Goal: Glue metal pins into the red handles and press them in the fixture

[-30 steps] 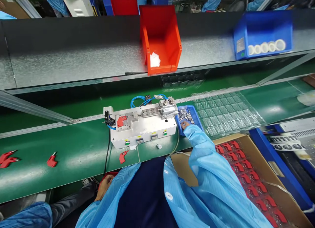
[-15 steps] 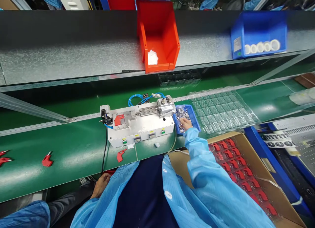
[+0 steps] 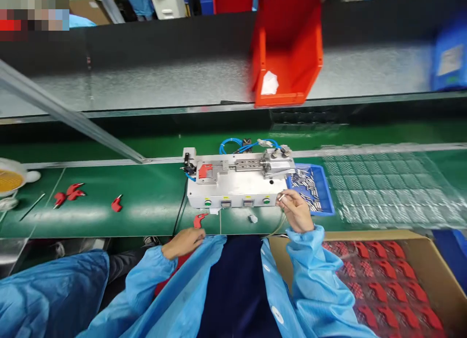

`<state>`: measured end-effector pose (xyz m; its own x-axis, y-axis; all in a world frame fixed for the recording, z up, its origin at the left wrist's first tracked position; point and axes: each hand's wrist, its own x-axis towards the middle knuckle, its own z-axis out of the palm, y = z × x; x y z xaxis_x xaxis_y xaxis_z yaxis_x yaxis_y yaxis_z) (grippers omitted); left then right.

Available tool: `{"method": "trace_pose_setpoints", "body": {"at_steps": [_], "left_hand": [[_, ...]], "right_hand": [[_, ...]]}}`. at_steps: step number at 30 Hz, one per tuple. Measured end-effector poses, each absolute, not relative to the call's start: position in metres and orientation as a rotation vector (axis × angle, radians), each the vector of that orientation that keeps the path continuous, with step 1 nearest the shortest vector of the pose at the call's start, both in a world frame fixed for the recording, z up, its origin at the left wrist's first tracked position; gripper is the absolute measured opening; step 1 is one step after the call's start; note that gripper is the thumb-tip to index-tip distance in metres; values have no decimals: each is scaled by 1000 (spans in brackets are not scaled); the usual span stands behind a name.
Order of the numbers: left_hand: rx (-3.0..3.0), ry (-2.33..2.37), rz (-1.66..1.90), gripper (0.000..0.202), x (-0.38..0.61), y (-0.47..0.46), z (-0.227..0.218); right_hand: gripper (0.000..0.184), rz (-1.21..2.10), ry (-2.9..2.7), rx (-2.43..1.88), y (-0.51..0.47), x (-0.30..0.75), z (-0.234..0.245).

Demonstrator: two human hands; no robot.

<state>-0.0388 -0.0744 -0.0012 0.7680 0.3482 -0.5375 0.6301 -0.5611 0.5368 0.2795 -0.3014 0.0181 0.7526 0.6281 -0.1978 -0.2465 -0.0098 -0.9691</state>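
over at the bench [image 3: 146,206], the right hand [image 3: 298,214] has its fingers pinched on a small metal pin [image 3: 281,197], right at their tips, by the near right corner of the machine [image 3: 237,185] and beside the blue tray [image 3: 326,188]. the left hand [image 3: 185,242] curls loosely near a red part [image 3: 198,221]; i can't tell if its fingers hold anything.
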Motion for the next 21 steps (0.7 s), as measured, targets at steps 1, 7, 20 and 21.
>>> {"method": "trace_pose_setpoints", "body": {"at_steps": [1, 7, 20, 21], "left_hand": [[2219, 672, -445, 13, -28, -65, 6], [2546, 514, 174, 27, 51, -2, 29], [2664, 611, 232, 75, 61, -16, -28], [2661, 611, 237, 76, 62, -16, -28]], "right_hand": [[40, 748, -350, -1417, -295, 273, 15], [43, 875, -417, -1400, -264, 240, 10], [23, 449, -998, -1858, -145, 262, 28], [21, 399, -1063, -1901, -129, 264, 28]]}}
